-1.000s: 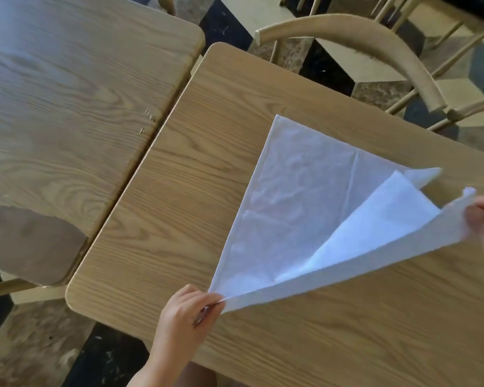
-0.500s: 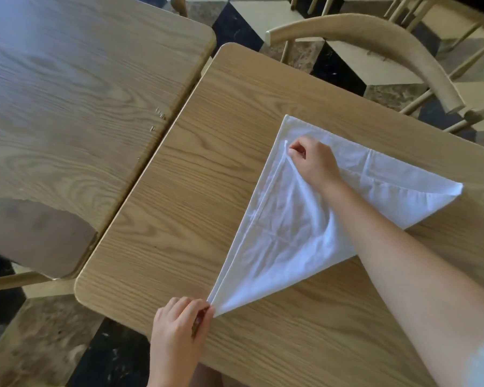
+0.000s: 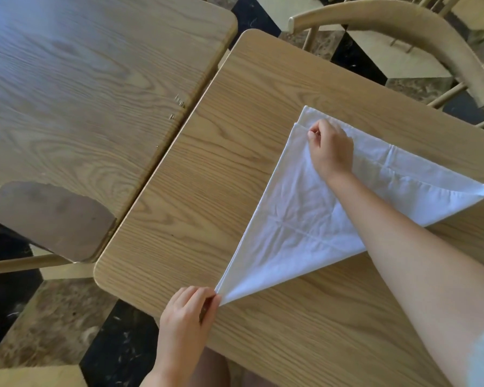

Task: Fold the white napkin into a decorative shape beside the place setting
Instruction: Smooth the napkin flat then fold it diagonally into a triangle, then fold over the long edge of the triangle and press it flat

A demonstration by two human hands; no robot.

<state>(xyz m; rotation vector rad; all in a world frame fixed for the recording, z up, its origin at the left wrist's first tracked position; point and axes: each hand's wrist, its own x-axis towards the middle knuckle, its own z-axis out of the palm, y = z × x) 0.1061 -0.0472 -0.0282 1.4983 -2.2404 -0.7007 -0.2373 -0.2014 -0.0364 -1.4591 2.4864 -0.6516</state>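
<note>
A white napkin (image 3: 294, 227) lies folded into a triangle on the light wooden table (image 3: 207, 191). My left hand (image 3: 189, 311) pinches the napkin's near corner at the table's front edge. My right hand (image 3: 330, 148) reaches across the cloth and pinches the upper layer's corner, holding it just short of the far corner of the lower layer. My right forearm covers part of the napkin's right half. The third corner points right, near the frame's edge.
A second wooden table (image 3: 81, 79) stands to the left, a narrow gap apart. A dark chair seat (image 3: 53, 219) shows under it. A curved wooden chair back (image 3: 403, 26) stands behind the table. The floor is patterned tile.
My right hand carried the raised napkin corner from the right side over to the far corner, closing the cloth into a triangle. Since then it has edged closer to that corner. My left hand stayed put.
</note>
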